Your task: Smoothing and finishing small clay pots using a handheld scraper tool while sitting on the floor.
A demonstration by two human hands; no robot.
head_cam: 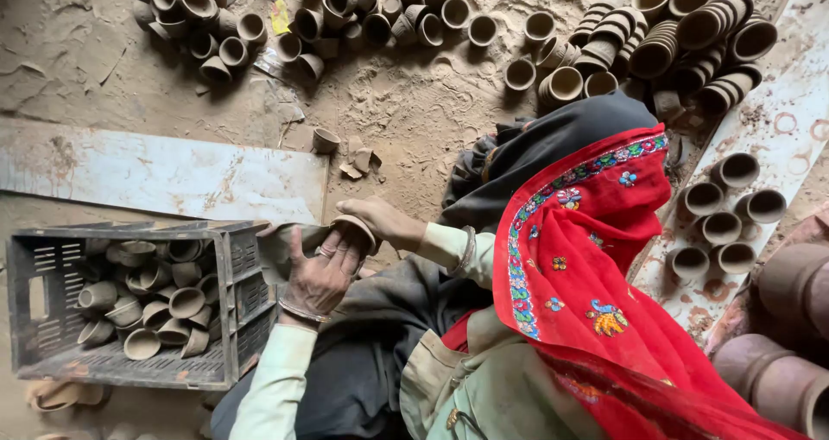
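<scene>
Soft, even daylight fills the frame, with no glare and only faint shadows inside the clay cups [682,25] at upper right. The centre is fairly sharp. The bottom corners go soft and blurred, and straight edges bow slightly toward the frame's borders.

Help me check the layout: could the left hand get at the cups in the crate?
Probably yes: the left hand is beside the open-topped crate, its cups uncovered, though it is busy with a clay cup.
</scene>
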